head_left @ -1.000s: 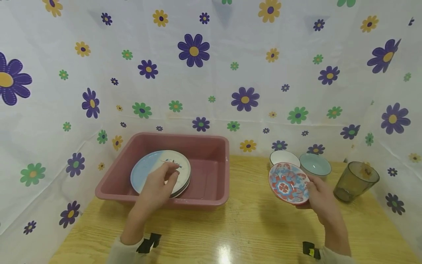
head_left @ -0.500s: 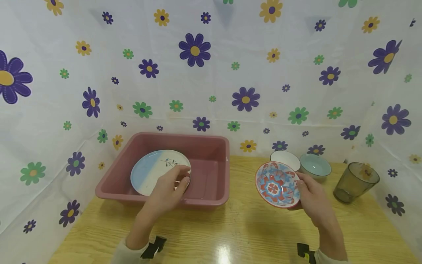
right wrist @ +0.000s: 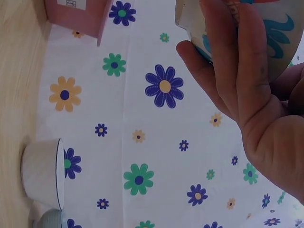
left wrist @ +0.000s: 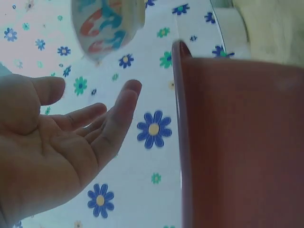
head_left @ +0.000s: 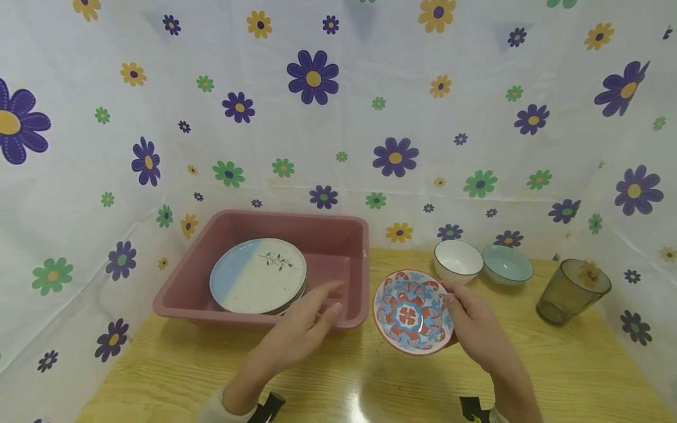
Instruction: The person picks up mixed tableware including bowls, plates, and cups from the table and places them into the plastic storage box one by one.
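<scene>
My right hand holds a red-and-blue patterned bowl by its right rim, thumb inside and fingers spread beneath, as the right wrist view shows. The bowl is tilted, its inside facing me, held above the table. My left hand hangs over the front right corner of the pink basin, holding nothing, its fingers loosely bent and the palm turned toward the bowl. In the left wrist view the bowl appears a little beyond the fingertips. Inside the basin, at its left, lies a stack of plates, the top one half blue, half cream.
Behind the held bowl, a white bowl with a dark rim and a pale blue-green bowl stand side by side on the wooden table. A brown-tinted glass is at the far right. A flowered sheet encloses the back and sides.
My right hand has carried the patterned bowl leftward and closer, uncovering the white bowl. From over the plates, my left hand has moved right to the basin's front corner, its fingers opening out.
</scene>
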`<state>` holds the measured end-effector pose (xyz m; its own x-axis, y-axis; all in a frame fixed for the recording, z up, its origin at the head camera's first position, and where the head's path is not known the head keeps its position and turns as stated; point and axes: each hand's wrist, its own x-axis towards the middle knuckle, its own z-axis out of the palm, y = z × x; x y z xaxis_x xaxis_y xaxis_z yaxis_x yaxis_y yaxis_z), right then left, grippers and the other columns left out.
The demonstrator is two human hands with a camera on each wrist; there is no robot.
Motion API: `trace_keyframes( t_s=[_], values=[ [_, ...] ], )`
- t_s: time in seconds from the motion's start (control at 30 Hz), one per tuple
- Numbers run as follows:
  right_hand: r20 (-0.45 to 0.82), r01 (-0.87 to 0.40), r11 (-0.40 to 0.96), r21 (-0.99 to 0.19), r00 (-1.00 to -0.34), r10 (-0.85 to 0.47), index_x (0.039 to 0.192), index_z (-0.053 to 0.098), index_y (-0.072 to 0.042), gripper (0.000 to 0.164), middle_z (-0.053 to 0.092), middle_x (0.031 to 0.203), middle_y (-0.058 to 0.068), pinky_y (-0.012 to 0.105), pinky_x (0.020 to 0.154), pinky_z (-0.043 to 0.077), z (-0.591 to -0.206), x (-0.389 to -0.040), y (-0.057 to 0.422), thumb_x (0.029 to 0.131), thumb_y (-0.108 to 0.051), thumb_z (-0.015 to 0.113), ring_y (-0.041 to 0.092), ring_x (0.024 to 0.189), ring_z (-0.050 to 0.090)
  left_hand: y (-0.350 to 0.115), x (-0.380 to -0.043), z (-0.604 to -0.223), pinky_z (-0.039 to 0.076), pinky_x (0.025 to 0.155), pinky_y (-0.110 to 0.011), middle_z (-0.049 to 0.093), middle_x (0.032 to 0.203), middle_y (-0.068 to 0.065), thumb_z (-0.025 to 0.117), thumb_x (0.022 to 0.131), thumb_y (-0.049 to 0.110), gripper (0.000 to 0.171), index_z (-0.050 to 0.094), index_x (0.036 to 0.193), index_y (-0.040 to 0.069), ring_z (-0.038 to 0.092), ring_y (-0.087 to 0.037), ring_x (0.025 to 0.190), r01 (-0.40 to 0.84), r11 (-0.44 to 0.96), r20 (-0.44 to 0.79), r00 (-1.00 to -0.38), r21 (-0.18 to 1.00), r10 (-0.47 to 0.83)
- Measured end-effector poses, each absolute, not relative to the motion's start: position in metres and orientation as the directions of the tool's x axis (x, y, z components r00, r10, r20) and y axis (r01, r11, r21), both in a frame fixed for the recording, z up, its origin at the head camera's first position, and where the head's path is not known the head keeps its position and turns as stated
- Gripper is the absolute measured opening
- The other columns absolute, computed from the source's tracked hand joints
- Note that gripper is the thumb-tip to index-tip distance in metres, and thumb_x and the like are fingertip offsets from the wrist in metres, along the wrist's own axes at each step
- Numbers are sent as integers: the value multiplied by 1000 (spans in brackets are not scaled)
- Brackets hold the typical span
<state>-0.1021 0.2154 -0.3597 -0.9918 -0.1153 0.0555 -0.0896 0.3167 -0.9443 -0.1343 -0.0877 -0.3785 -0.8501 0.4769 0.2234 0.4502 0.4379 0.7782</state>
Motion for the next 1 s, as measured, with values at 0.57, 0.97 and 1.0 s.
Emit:
trace_keyframes(
  t_s=[0.57,0.97,1.0],
  values=[
    [43,-132,304,-944,-958,-283,141,44,2,40,64,95,19,38,58,59,-352,-89,188,110,-19,33,22,67,67,-81,-121,-374,58,75,-31,61,128,-11,38,108,30,50,34,153,9,67,-15,89,374,256,163,-792,891,589],
    [48,-149,298,-943,-946,-322,142,44,1,40,64,97,20,37,60,59,-353,-88,181,110,-20,32,22,69,67,-83,-117,-368,56,74,-27,68,106,2,42,108,21,38,50,144,15,64,-11,87,404,268,177,-782,875,598],
    [46,-147,297,-943,-946,-322,142,44,1,40,64,98,20,37,60,59,-354,-88,180,110,-20,32,22,69,67,-83,-117,-368,56,74,-27,69,105,1,42,107,20,37,51,143,13,63,-10,86,411,269,185,-782,871,595]
  ],
)
